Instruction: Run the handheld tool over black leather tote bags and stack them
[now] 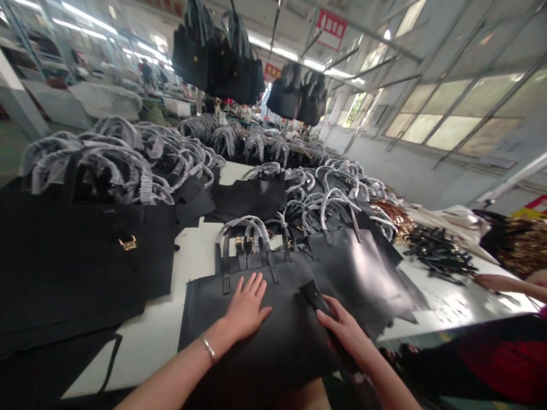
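A black handbag panel (282, 336) lies flat in front of me, its handle wrapped in clear plastic (248, 225) and pointing away. My left hand (248, 304) rests on the panel's upper part, fingers stretched and palm down; a silver bangle is on that wrist. In my right hand (342, 327) is a black leather strap (316, 296), gripped between thumb and fingers just over the panel's right side. The strap's wide end points up and left; its lower length is partly hidden by my hand. Gold clasps (243, 242) show beyond the panel's top edge.
Stacked black bag panels (85, 250) cover the table's left side. More panels (354, 267) with wrapped handles lie right and behind. A pile of black straps (442, 250) sits at the right, near another person's hand (491, 282). Finished-looking bags (217, 57) hang overhead.
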### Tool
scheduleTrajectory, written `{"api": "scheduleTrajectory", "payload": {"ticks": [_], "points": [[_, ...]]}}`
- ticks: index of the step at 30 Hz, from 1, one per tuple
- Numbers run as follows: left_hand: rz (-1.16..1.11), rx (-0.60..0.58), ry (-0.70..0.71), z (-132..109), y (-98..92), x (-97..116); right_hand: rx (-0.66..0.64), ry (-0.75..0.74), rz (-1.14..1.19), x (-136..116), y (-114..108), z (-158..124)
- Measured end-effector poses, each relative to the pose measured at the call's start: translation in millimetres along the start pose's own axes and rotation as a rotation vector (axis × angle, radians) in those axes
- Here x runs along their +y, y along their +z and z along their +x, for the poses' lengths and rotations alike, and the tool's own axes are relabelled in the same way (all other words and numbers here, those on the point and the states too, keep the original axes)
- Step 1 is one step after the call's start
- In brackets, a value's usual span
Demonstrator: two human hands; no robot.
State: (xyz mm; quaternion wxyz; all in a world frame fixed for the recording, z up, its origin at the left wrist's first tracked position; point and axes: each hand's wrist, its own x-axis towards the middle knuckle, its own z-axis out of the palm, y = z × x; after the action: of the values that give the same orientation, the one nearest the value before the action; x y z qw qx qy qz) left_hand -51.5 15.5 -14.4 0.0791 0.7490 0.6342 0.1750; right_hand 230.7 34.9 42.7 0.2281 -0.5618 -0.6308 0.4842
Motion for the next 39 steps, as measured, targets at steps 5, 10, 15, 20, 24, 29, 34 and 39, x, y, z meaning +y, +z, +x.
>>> {"api": "scheduleTrajectory", "payload": {"ticks": [5, 10, 15, 20, 24, 29, 34, 39], "points": [[-0.048, 0.009, 0.043, -32.1, 19.9, 35.4, -0.228, 0.120, 0.041, -50.6, 7.1, 27.2], [-0.085, 0.011, 0.043, -38.5, 18.0, 37.4, -0.368, 0.216, 0.040, -71.9, 7.2, 59.0], [-0.096, -0.006, 0.040, -38.8, 18.9, 39.2, -0.423, 0.232, 0.033, -89.6, 16.9, 88.7], [-0.119, -0.014, 0.035, -39.2, 17.8, 38.7, -0.439, 0.230, 0.005, -97.2, 19.4, 93.5], [-0.127, 0.008, 0.060, -38.0, 20.9, 38.3, -0.421, 0.237, -0.017, -97.2, 23.9, 88.3], [-0.108, 0.017, 0.069, -38.0, 23.6, 37.4, -0.266, 0.132, 0.007, -108.1, 28.8, 101.2], [-0.070, 0.037, 0.099, -41.3, 23.5, 35.6, -0.146, 0.125, 0.023, -105.3, -16.1, 97.2], [-0.043, 0.044, 0.119, -41.4, 27.4, 33.8, -0.277, 0.269, -0.009, -86.4, -29.3, 96.4]]}}
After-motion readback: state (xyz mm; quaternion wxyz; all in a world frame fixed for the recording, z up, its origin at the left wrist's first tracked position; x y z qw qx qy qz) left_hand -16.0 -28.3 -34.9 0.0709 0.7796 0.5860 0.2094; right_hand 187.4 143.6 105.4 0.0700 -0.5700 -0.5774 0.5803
